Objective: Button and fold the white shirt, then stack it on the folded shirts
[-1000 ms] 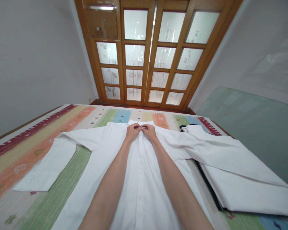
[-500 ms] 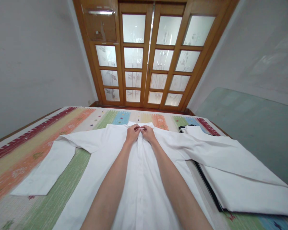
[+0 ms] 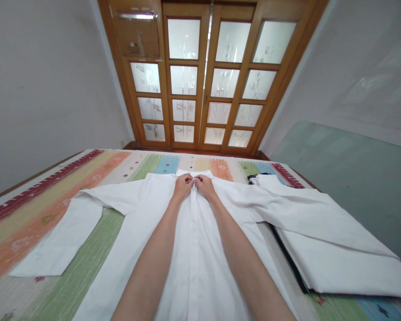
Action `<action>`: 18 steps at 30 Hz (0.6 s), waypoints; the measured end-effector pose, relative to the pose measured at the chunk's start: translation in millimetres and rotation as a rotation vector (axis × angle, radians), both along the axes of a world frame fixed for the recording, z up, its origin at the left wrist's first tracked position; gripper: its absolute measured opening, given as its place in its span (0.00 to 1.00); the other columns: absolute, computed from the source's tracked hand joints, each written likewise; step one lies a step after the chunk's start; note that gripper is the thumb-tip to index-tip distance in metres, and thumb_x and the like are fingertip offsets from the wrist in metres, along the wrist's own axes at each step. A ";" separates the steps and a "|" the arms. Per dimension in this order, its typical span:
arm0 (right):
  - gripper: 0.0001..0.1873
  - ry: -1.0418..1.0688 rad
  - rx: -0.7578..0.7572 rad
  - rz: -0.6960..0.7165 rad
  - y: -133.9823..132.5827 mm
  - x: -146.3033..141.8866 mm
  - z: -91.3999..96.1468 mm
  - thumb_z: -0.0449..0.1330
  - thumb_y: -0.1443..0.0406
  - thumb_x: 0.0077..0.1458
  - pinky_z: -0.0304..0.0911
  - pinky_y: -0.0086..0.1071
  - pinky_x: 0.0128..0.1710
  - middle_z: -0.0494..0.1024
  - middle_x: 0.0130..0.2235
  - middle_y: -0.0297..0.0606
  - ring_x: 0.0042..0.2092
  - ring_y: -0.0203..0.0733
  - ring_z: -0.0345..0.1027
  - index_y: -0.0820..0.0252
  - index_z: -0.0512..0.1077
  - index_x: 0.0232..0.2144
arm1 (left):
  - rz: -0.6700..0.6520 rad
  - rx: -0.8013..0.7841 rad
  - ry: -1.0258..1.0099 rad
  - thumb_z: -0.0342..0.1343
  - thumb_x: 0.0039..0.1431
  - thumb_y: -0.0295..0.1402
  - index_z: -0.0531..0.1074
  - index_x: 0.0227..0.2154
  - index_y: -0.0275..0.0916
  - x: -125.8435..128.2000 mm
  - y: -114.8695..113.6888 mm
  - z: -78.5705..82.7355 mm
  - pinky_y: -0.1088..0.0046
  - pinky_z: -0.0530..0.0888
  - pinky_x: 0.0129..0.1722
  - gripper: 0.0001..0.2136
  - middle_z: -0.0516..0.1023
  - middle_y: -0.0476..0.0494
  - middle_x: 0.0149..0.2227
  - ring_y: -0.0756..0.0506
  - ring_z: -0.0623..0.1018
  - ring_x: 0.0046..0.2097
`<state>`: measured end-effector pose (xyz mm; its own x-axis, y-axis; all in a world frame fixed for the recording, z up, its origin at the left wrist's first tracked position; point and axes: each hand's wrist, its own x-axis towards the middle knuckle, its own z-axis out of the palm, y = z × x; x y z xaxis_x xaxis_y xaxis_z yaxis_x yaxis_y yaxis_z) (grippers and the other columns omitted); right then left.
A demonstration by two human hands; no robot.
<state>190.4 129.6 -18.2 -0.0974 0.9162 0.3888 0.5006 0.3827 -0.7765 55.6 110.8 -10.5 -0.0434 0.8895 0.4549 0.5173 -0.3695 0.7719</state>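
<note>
A white long-sleeved shirt (image 3: 147, 209) lies spread front side up, its collar (image 3: 205, 172) at the far end and its button placket running down the middle toward me. At the top of the placket, just below the collar, my left hand (image 3: 183, 183) pinches the shirt's front edge. Close beside it, almost touching, my right hand (image 3: 203, 183) pinches the same spot from the other side. Any button between the fingertips is too small to make out. The left sleeve bends down over the cloth; the other sleeve stretches right over a folded pile.
The shirt rests on a striped multicoloured cloth (image 3: 87, 249). On the right is a stack of folded white garments (image 3: 347, 276) with a black edge showing beneath. Beyond stand wooden doors with frosted panes (image 3: 183, 80); a pale green glass panel (image 3: 347, 169) leans at the right wall.
Both hands stay at the collar, with only slight finger movement. The whole view has shifted a little, so everything sits slightly farther left.
</note>
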 end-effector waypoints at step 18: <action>0.09 -0.007 0.020 0.020 0.8 1.8 0.5 0.57 0.68 0.52 0.65 0.33 0.41 0.81 0.34 0.38 0.37 0.41 0.73 0.59 0.78 0.32 | -0.012 -0.016 0.006 0.57 0.52 0.29 0.75 0.26 0.37 -0.9 2.1 -1.3 0.73 0.71 0.36 0.03 0.76 0.47 0.29 0.49 0.73 0.31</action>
<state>192.2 130.5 -17.7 -0.1181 0.9062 0.4061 0.4979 0.4079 -0.7653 54.7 112.8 -11.7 -0.0298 0.8970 0.4410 0.5179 -0.3635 0.7743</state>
